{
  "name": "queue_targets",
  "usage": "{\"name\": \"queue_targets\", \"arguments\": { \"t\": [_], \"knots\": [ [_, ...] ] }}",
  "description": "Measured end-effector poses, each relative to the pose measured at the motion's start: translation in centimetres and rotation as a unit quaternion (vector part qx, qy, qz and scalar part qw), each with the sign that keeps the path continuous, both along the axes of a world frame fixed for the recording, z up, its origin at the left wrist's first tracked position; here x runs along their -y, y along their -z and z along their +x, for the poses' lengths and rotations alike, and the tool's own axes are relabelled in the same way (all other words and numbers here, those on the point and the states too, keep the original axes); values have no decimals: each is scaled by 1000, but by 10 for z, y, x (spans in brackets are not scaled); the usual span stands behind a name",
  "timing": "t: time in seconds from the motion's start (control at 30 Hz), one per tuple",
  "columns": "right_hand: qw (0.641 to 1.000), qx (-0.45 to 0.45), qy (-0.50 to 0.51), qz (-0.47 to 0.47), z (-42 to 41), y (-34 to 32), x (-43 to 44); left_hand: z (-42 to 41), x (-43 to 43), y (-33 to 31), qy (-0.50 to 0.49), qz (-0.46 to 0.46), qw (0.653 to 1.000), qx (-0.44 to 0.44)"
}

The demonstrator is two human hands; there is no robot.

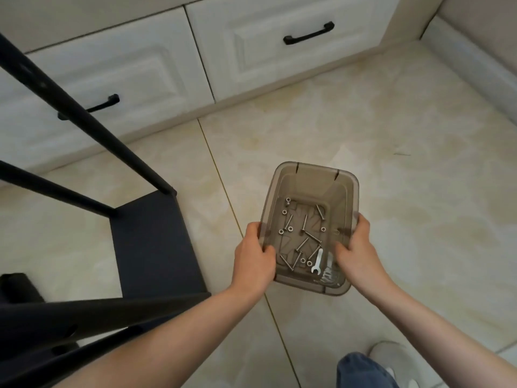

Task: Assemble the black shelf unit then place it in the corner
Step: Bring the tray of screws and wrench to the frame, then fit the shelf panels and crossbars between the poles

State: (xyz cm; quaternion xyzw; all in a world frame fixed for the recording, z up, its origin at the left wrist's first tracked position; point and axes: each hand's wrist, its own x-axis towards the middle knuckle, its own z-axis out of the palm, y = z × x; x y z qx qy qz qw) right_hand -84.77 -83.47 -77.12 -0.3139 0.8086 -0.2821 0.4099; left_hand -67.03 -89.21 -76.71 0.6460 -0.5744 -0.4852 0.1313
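Note:
A translucent brown plastic bin (313, 175) is held above the tiled floor. My left hand (254, 259) grips its left rim and my right hand (356, 253) grips its right rim. Inside lie several silver bolts (304, 225), several nuts and a small flat wrench (317, 261). The black shelf unit stands at the left: a black board (152, 242) near the floor, with black poles (84, 119) rising from it toward the camera. More black frame parts (84, 317) cross the lower left.
White cabinet drawers (265, 54) with black handles (309, 33) run along the back. A pale baseboard and wall (475, 68) close the right side, forming a corner. My knee in jeans (361, 371) and a grey shoe (391, 354) are at the bottom right.

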Motion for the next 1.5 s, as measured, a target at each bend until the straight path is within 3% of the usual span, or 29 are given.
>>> {"name": "queue_targets", "arguments": {
  "t": [0.23, 0.37, 0.5, 0.8, 1.07, 1.37, 1.5],
  "knots": [
    [1000, -8, 13, 12, -12, -2, 13, 2, 7, -7, 20, 28, 999, -42],
    [998, -59, -17, 26, -16, -16, 16, 17, 2, -19, 41, 46, 997, -38],
    [983, -153, -104, 21, -18, -47, 21, 43, -7, -40, 49, 54, 997, 5],
    [918, -253, -305, -6, 16, -142, 60, 109, -47, -113, 112, 115, 987, 28],
    [865, -272, -415, -76, 91, -227, 69, 158, -84, -212, 150, 98, 982, 51],
    [855, -232, -446, -125, 143, -291, 41, 212, -114, -289, 123, 119, 978, 122],
    [845, -224, -470, -121, 153, -315, 23, 233, -114, -312, 64, 127, 989, 35]
  ]
}}
